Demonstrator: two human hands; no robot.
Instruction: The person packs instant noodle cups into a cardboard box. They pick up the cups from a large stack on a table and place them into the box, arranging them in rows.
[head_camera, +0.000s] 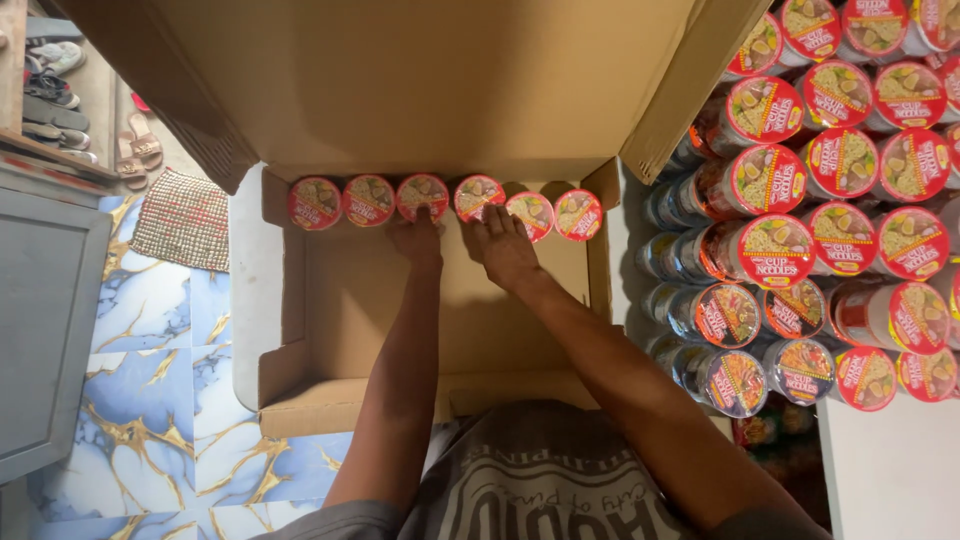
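Blue-and-gold marbled floor tiles (150, 400) lie left of the arms, with a woven mat (182, 220) farther up. Between them stands an open cardboard box (350, 300) holding a row of six instant noodle cups (445, 200) along its far wall. Left hand (418, 238) rests fingers-down against the third cup; right hand (505, 245) lies flat, fingers spread, touching the fourth cup. Right of it, stacked noodle cups (820, 200) lie on their sides.
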